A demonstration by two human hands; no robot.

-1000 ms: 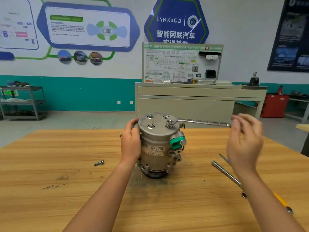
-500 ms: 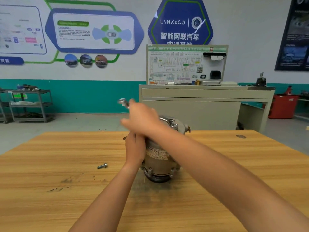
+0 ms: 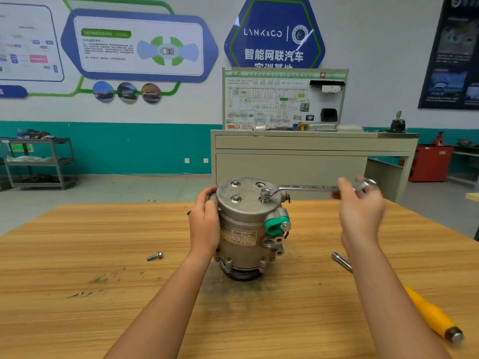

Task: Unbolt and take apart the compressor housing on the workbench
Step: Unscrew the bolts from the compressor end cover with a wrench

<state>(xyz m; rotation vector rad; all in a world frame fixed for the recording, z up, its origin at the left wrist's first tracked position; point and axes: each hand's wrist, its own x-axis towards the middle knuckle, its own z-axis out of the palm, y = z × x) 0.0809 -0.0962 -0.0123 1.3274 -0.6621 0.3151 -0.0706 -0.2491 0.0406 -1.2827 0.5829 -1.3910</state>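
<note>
– At the middle of the table (image 3: 77, 255), is that the compressor (image 3: 243, 229) standing on end?

– Yes, pulley end down and bolted cover up, so the bolt heads face the person. The left hand (image 3: 204, 224) grips its left side, fingers (image 3: 208, 194) curled over the top rim. I'd say that is to stop the body from turning when the spanner is pulled.

– And the spanner itself?

– A ring spanner (image 3: 305, 187). Its ring sits on the raised bolt (image 3: 265, 192) at the right of the cover, which stands proud of the others and looks partly wound out. The handle runs level out to the right, and the right hand (image 3: 360, 211) is at its far tip, where leverage is greatest. That hand is blurred, so I cannot tell whether its fingers (image 3: 343, 185) close round the handle or only touch it.

– How far along is the job?

– Early, I think. Two bolts at the left of the cover look fully seated, and one loose bolt (image 3: 155, 256) lies on the table to the left, well clear of the work.

– Anything else around?

– A yellow-handled tool (image 3: 430, 312) lies near right, partly hidden by the right forearm, within reach. On the compressor's right side a green cap (image 3: 274, 225) covers a port.
</note>
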